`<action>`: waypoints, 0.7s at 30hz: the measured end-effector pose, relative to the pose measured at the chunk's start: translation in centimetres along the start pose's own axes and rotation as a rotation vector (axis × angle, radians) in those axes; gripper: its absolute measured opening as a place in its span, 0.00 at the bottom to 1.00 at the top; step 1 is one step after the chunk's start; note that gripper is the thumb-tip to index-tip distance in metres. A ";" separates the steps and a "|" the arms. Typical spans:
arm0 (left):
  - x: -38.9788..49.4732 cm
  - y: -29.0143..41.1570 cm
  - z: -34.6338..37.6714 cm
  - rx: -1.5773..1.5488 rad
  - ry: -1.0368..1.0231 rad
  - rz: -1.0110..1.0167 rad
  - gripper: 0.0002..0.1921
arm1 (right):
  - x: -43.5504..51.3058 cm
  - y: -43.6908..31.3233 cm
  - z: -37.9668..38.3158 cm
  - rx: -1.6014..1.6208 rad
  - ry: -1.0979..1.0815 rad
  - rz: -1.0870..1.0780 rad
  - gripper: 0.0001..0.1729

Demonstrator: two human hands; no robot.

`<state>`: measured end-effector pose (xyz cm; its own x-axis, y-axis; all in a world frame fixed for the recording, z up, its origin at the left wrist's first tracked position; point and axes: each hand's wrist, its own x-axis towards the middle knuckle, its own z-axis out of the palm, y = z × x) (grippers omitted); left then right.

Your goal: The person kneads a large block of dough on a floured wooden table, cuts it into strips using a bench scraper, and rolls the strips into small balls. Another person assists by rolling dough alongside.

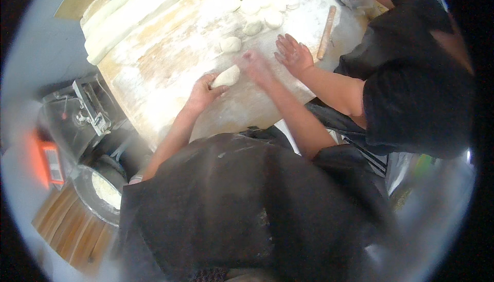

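My left hand (202, 94) grips one end of a pale dough piece (228, 77) just above the floured wooden work board (173, 60). Its free end points toward my right hand (255, 68), which is blurred by motion. The fingers of that hand look bent, but whether they hold anything is unclear. A rounded dough piece (230, 45) lies on the board slightly beyond both hands. Farther back, several flattened dough pieces (251, 6) are clustered in loose flour.
A co-worker's spread hand (295, 55) is close on the right, beside a wooden rolling pin (327, 33). Long dough slabs (135, 16) run along the far left edge. Left of the board are a metal apparatus (90, 106) and a metal bowl (83, 195) containing flour.
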<state>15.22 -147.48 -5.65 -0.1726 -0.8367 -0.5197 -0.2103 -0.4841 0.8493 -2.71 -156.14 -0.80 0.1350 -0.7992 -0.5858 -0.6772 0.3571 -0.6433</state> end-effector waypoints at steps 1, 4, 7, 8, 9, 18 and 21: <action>0.2 1.3 1.3 -0.115 0.053 0.039 0.18 | 2.1 6.8 2.9 0.130 -0.056 -0.237 0.22; -1.3 4.1 2.1 -0.276 0.253 0.109 0.12 | 3.2 9.4 5.8 0.466 -0.214 -0.504 0.19; -1.6 4.3 1.0 -0.129 0.395 0.185 0.11 | 1.7 5.3 5.4 0.905 -0.321 -0.192 0.19; -1.3 5.0 1.2 -0.080 0.474 0.222 0.11 | 1.7 4.3 4.6 0.818 -0.281 -0.310 0.20; -0.9 5.6 1.6 -0.032 0.554 0.255 0.11 | 1.8 3.8 3.8 0.733 -0.233 -0.421 0.21; -5.2 3.0 0.4 -0.059 0.474 0.327 0.15 | -2.9 2.9 11.8 1.257 -0.539 -0.055 0.28; -7.8 5.6 1.8 0.199 0.681 0.307 0.17 | -4.7 3.8 11.9 0.919 -0.551 -0.569 0.27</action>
<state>13.68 -143.20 2.97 0.3654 -0.9301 -0.0376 -0.4285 -0.2039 0.8802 2.67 -145.29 -6.33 0.6872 -0.7205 -0.0929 0.3148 0.4106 -0.8557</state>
